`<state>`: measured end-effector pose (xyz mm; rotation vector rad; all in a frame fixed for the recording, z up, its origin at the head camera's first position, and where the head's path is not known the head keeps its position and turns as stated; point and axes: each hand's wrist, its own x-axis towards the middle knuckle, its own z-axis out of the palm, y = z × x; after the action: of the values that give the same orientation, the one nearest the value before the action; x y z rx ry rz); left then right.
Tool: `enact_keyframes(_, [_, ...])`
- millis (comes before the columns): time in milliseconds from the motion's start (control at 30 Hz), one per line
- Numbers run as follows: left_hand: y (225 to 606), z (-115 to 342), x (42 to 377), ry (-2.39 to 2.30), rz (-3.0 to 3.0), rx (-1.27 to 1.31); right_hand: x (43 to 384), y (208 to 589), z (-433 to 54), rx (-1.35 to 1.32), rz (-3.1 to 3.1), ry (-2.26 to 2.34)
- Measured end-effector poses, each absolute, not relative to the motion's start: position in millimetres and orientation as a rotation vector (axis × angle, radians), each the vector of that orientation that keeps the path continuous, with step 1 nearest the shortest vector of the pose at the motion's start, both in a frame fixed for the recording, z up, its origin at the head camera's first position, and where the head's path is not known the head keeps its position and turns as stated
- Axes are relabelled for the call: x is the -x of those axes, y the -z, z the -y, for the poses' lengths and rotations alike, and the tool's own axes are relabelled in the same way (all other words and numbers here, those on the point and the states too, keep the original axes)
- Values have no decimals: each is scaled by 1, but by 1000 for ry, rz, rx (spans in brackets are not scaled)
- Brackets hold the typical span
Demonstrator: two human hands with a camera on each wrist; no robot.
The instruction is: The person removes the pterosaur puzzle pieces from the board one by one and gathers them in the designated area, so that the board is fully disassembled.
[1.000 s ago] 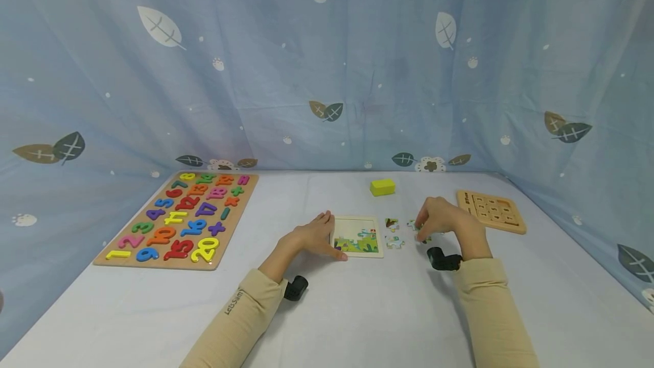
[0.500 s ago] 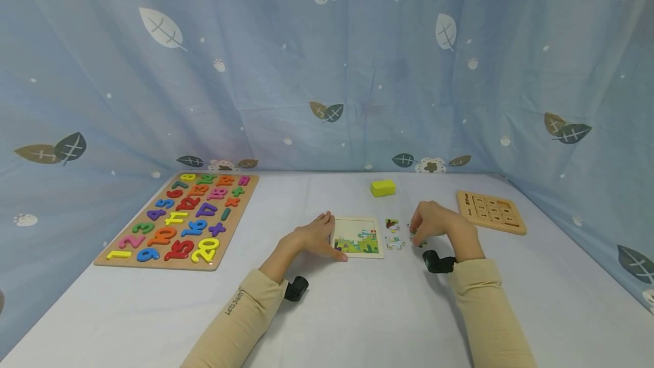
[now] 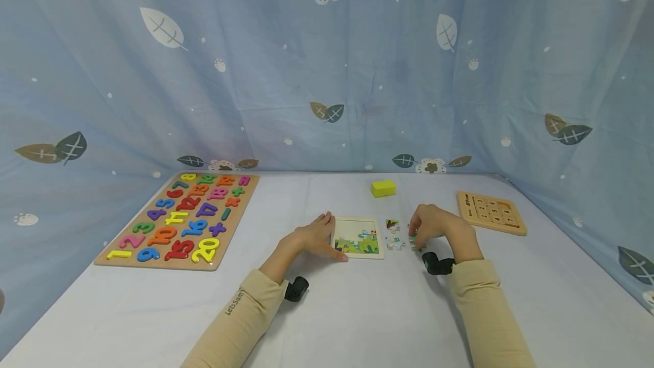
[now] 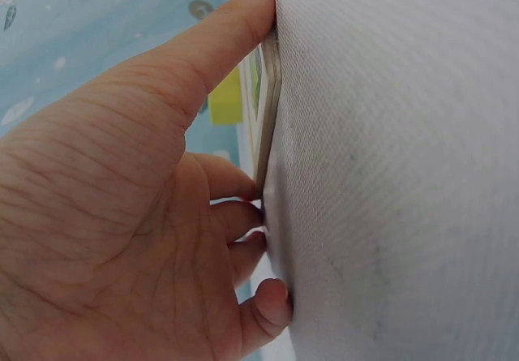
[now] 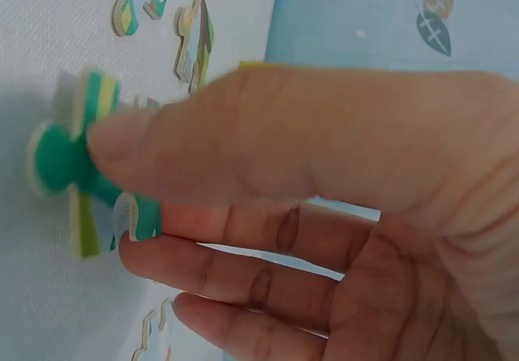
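My left hand (image 3: pixel 313 237) rests at the left side of a small framed jigsaw board (image 3: pixel 381 243), its thumb at the lower edge and its fingers by the left rim. Part of a green garden picture lies inside the frame. In the left wrist view, the thumb and index finger touch the board's edge. Right of the board, my right hand (image 3: pixel 435 224) pinches a green jigsaw piece (image 5: pixel 57 160) between thumb and fingers, tilted close to the cloth. Between board and right hand lie two loose jigsaw pieces (image 3: pixel 392 225); others near the right hand are partly hidden.
A yellow-green block (image 3: pixel 383 188) stands behind the pieces. At left lies a wooden number board (image 3: pixel 225 243) with colourful numerals. A small wooden number tray (image 3: pixel 491 213) sits at the right. A blue patterned curtain (image 3: pixel 357 72) hangs behind the white-covered table (image 3: pixel 357 311).
My right hand has moved slightly left, toward the board, and now holds a green jigsaw piece near the loose ones. The left hand and the board stay in place.
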<state>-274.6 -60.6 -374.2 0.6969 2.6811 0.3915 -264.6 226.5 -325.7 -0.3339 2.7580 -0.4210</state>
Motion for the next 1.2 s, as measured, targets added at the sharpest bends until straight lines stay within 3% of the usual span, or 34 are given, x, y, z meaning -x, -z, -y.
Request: enact_keyframes(1200, [374, 64, 273, -419, -2671, -709, 264, 330, -233, 288, -2799, 432])
